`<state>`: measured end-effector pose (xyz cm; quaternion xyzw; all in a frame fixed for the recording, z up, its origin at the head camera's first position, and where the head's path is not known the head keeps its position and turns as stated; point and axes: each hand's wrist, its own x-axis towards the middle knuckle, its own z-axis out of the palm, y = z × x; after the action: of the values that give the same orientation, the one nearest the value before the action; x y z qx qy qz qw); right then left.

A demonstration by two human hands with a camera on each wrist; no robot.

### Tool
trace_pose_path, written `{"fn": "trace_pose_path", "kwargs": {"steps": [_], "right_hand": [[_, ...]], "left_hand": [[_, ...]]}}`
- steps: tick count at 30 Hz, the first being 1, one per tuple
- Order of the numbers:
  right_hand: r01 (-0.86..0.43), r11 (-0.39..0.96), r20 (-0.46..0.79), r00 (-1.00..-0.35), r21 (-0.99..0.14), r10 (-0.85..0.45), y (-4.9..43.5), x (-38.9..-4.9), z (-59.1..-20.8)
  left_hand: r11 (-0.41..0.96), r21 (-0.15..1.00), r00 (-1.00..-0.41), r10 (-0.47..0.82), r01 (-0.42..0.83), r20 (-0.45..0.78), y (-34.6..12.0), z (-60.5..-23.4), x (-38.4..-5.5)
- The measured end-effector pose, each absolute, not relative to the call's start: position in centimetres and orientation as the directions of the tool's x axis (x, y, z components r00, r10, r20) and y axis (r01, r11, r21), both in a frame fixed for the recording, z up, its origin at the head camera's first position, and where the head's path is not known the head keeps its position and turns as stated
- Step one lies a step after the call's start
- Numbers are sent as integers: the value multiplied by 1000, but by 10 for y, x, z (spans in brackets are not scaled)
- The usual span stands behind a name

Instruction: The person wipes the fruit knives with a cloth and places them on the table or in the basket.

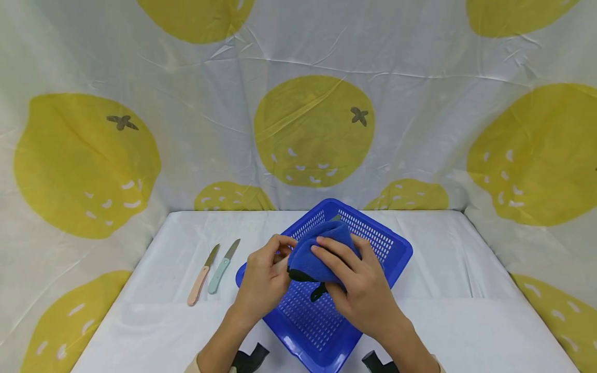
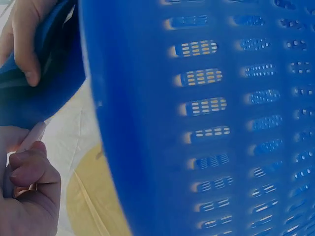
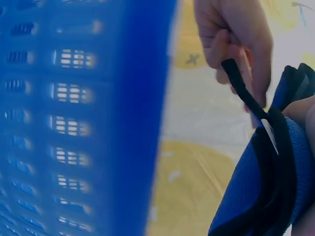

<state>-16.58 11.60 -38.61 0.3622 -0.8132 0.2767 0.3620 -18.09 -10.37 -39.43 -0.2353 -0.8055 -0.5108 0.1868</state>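
Note:
Over the basket, my left hand [image 1: 263, 280] grips the pale handle of a knife [image 2: 34, 135], its fingers curled round it. A folded blue towel [image 1: 322, 251] with dark edging and a black hanging loop [image 3: 241, 88] wraps the blade. My right hand [image 1: 364, 285] holds the towel from the right, fingers spread over its top and thumb underneath. Just past the towel's far edge a grey blade tip [image 1: 336, 218] shows; the rest of the blade is hidden. Below both hands lies a blue plastic basket [image 1: 402, 251] with slotted walls, set at an angle.
On the white-covered table [image 1: 154, 331], left of the basket, a pink-handled knife [image 1: 198, 286] and a mint-handled knife [image 1: 219, 276] lie side by side, blades pointing away. A lemon-printed curtain [image 1: 410, 129] hangs behind the table and along its sides.

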Motion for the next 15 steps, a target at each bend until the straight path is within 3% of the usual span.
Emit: {"fn": "trace_pose_path", "kwargs": {"steps": [10,15], "right_hand": [[-716,665,762,-547,-212,-346,125,-177,-393],[-671,705,758,-578,-229,-303,139,-189,-396]], "left_hand": [[292,711,-769,218,639,601,-103,-390,-180],[301,718,-779,218,627,589,-103,-392,-182]]}}
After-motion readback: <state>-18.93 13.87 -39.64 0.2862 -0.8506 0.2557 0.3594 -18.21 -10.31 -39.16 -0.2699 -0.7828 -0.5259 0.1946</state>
